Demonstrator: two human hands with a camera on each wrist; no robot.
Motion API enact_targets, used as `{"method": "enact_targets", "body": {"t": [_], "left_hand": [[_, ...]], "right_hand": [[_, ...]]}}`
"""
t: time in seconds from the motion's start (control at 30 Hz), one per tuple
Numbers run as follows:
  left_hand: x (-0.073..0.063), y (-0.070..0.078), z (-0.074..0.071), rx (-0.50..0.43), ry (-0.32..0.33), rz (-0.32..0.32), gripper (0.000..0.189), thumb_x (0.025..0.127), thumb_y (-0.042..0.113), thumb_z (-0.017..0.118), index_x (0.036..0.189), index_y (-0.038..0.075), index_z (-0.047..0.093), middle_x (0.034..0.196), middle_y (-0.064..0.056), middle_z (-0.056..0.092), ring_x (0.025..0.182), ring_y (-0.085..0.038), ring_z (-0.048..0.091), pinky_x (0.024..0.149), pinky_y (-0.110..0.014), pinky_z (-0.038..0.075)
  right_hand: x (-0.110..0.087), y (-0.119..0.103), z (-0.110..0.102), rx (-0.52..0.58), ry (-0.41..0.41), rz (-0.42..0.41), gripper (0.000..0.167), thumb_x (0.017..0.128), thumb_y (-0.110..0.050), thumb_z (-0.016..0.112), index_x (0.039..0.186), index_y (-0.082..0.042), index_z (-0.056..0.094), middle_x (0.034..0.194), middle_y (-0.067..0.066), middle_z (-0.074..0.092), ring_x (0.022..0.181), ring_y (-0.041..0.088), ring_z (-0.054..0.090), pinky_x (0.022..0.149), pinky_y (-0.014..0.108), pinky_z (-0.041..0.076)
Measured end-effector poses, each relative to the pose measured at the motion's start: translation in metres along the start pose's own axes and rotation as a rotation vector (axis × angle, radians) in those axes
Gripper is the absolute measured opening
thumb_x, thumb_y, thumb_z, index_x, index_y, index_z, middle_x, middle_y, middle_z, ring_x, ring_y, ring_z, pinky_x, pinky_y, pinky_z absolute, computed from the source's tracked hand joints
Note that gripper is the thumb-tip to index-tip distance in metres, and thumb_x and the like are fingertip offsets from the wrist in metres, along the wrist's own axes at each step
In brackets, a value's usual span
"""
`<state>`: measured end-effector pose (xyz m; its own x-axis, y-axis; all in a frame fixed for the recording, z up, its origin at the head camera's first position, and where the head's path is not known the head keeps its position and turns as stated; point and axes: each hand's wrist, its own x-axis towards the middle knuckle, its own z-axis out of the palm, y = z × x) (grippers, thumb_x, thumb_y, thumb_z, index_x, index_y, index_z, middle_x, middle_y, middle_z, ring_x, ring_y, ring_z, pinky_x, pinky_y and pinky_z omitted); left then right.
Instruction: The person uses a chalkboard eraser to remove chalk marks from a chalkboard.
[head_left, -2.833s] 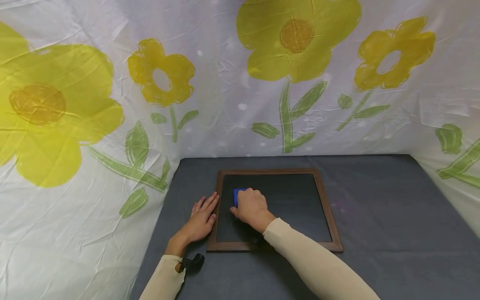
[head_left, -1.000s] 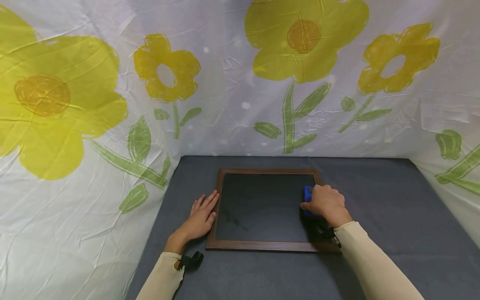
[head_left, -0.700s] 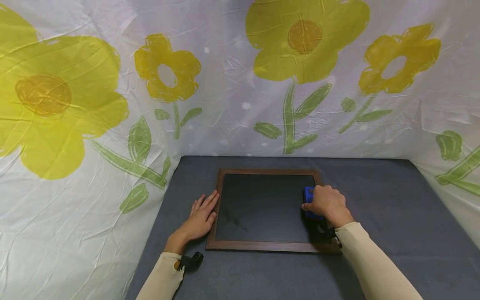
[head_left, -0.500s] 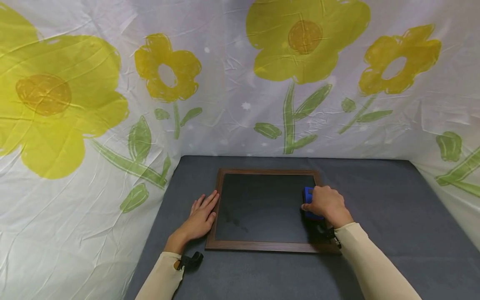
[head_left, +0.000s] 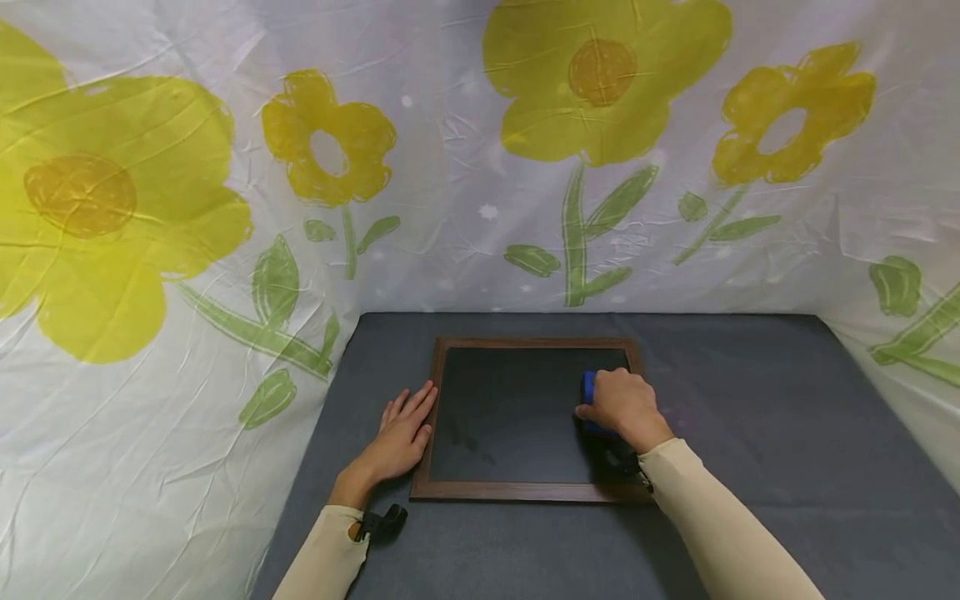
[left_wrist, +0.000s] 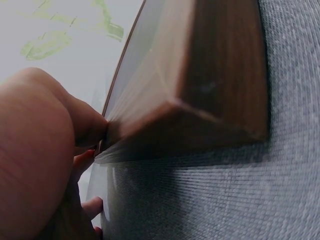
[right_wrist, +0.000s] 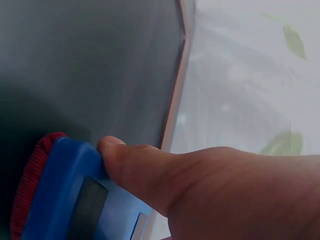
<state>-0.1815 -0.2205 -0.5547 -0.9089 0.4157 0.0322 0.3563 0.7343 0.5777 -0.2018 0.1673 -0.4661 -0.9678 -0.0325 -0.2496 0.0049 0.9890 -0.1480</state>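
Note:
A chalkboard (head_left: 517,408) in a brown wooden frame (head_left: 517,492) lies flat on the dark cloth. My right hand (head_left: 622,407) grips a blue board eraser (head_left: 588,388) over the right part of the black surface. In the right wrist view, the eraser's red felt pad (right_wrist: 32,185) faces the board and my thumb (right_wrist: 130,160) lies along its blue body. My left hand (head_left: 399,437) rests at the board's left side, fingers extended, fingertips on the frame. The left wrist view shows a near corner of the frame (left_wrist: 225,65) beside that hand.
Faint dark smudges (head_left: 471,444) show at the lower left of the board. A dark grey cloth (head_left: 787,433) covers the table. White sheets printed with yellow flowers (head_left: 600,75) hang behind and at both sides. A black strap (head_left: 384,522) sits on my left wrist.
My right hand carried the eraser from the board's left part to its right edge, paused there, and has now shifted a little left. My left hand has stayed at the frame.

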Motion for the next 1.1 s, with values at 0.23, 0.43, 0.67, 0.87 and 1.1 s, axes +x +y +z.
{"method": "enact_targets", "body": {"t": [0.23,0.43,0.67,0.87,1.1], "left_hand": [[0.0,0.002,-0.001,-0.005,-0.004,-0.001,0.065,0.112,0.007,0.052,0.173,0.001,0.029,0.182,-0.017,0.023,0.165,-0.059,0.014,0.127,-0.081,0.006],[0.0,-0.004,0.004,-0.036,0.044,0.05,0.064,0.11,0.009,0.052,0.171,0.001,0.034,0.18,-0.02,0.027,0.161,-0.064,0.017,0.123,-0.084,0.007],[0.001,-0.002,0.002,-0.01,0.046,0.039,0.064,0.109,0.006,0.053,0.17,-0.001,0.035,0.18,-0.021,0.028,0.16,-0.063,0.019,0.123,-0.084,0.009],[0.001,-0.001,0.002,-0.017,0.038,0.031,0.064,0.109,0.006,0.053,0.17,-0.001,0.034,0.18,-0.021,0.028,0.161,-0.063,0.018,0.124,-0.083,0.008],[0.002,-0.009,0.007,-0.017,0.031,0.028,0.064,0.112,0.012,0.051,0.173,0.005,0.031,0.183,-0.015,0.024,0.164,-0.059,0.015,0.127,-0.08,0.005]], "right_hand": [[0.003,-0.038,0.009,-0.023,0.036,-0.051,0.06,0.094,-0.051,0.085,0.125,0.0,0.077,0.095,0.019,0.074,0.075,0.034,0.074,0.066,0.05,0.065],[0.005,-0.07,0.017,-0.026,0.051,-0.087,0.06,0.093,-0.053,0.085,0.124,-0.001,0.079,0.098,0.019,0.076,0.076,0.035,0.075,0.067,0.05,0.066],[0.004,-0.103,0.024,-0.023,0.062,-0.132,0.06,0.094,-0.054,0.084,0.118,0.0,0.081,0.1,0.019,0.075,0.08,0.035,0.075,0.068,0.048,0.067],[0.004,-0.128,0.029,-0.029,0.063,-0.163,0.06,0.093,-0.056,0.084,0.12,-0.002,0.082,0.105,0.018,0.077,0.084,0.035,0.076,0.068,0.046,0.067],[0.003,-0.15,0.035,-0.04,0.08,-0.213,0.059,0.093,-0.057,0.083,0.119,-0.004,0.083,0.105,0.016,0.08,0.08,0.031,0.078,0.067,0.044,0.067]]}}
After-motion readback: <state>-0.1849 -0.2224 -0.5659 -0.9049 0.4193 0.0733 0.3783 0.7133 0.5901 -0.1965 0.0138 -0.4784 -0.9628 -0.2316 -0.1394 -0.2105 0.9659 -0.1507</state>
